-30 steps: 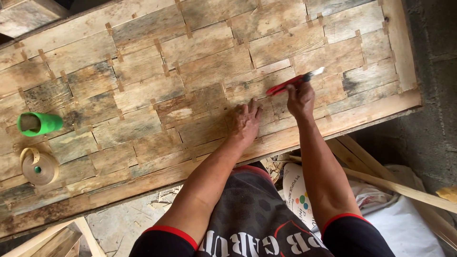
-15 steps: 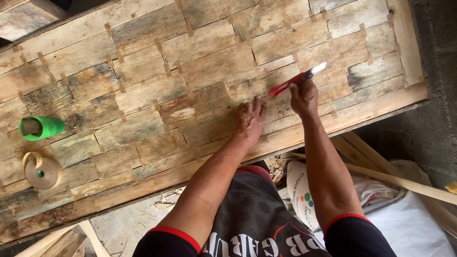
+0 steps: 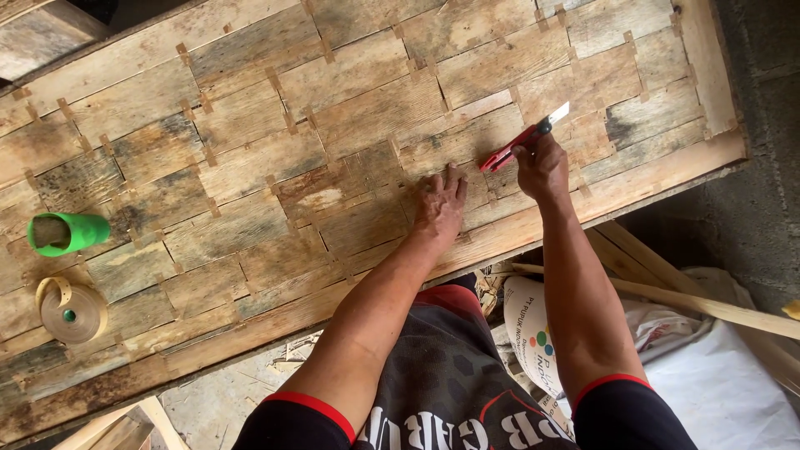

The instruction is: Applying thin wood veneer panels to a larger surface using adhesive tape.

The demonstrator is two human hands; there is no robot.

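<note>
1. Head view: our left hand (image 3: 439,204) lies flat, fingers spread, on the wood-veneer panel (image 3: 250,167).
2. Our right hand (image 3: 542,165) grips a red utility knife (image 3: 523,138), blade over the panel's right part.

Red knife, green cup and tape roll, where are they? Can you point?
Red knife (image 3: 510,153), head view, on its red handle.
Green cup (image 3: 71,232), head view, on its green side.
Tape roll (image 3: 73,312), head view, on the brown coil.

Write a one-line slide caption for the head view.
Left hand flat on a patchwork wooden panel; right hand holds a red utility knife to it.
</note>
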